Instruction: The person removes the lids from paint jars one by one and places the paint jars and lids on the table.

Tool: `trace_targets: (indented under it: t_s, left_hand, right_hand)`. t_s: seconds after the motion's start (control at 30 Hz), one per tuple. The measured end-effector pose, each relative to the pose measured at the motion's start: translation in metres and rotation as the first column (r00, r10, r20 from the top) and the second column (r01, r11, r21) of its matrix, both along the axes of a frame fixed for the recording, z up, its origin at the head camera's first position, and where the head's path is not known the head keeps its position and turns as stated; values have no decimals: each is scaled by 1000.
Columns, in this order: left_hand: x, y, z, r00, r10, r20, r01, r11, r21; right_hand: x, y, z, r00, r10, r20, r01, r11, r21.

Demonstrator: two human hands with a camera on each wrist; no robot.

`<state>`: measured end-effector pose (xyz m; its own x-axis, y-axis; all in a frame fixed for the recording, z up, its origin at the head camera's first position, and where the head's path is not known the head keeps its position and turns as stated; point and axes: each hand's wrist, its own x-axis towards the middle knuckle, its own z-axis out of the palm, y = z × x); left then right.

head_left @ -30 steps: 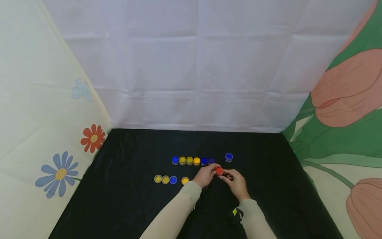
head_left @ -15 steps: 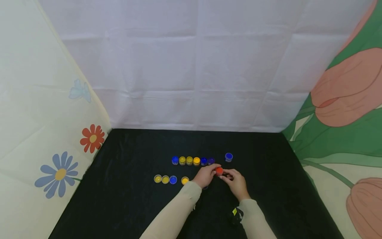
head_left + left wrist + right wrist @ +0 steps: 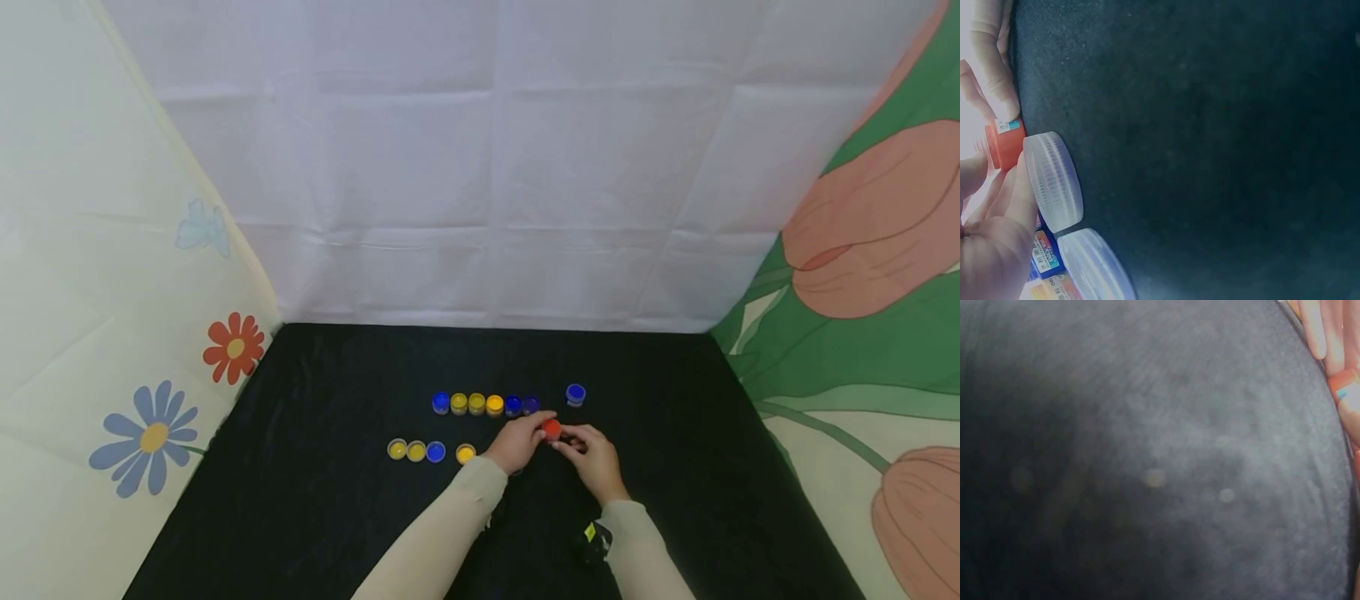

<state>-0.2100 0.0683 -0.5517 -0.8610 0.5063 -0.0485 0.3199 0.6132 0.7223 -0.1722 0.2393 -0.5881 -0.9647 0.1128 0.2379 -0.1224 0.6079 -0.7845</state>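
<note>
A small red paint jar (image 3: pixel 552 429) is held between my two hands above the black cloth. My left hand (image 3: pixel 514 442) grips it from the left with thumb and fingers. From the right, my right hand (image 3: pixel 597 465) pinches its other side. Bare screw threads show at the top of the red jar (image 3: pixel 1007 145) in the left wrist view, and a finger lies on its label. Just beside it stands a ridged translucent lid (image 3: pixel 1054 181). The right wrist view catches only a sliver of the red jar (image 3: pixel 1342 380) among fingers.
Behind the hands runs a row of blue and yellow paint jars (image 3: pixel 476 404). One blue jar (image 3: pixel 575 395) stands apart to the right. Nearer lie yellow and blue lids (image 3: pixel 416 451), some partly hidden by the left arm. A white sheet (image 3: pixel 487 167) hangs behind the black cloth (image 3: pixel 300 500).
</note>
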Motion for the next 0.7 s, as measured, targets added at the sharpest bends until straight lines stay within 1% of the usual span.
trace_targets:
  t_s: [0.1, 0.23, 0.47, 0.57, 0.7]
  left_hand:
    - [-1, 0, -1, 1000, -14, -16, 13, 1000, -6]
    - [-1, -1, -2, 1000, -2, -4, 2, 1000, 11]
    - [2, 3, -2, 998, 52, 36, -53, 998, 30]
    - [3, 3, -1, 998, 48, 41, -50, 998, 30]
    - [2, 0, 0, 1000, 27, 13, -27, 1000, 7]
  right_hand:
    - [0, 0, 0, 1000, 4, -4, -4, 1000, 4]
    - [-1, 1, -1, 1000, 3, -7, -3, 1000, 1]
    - [1, 1, -1, 1000, -4, -25, 3, 1000, -11]
    - [0, 0, -3, 999, -10, -35, 9, 1000, -15]
    - [-1, 0, -4, 999, -12, -43, 11, 1000, -25]
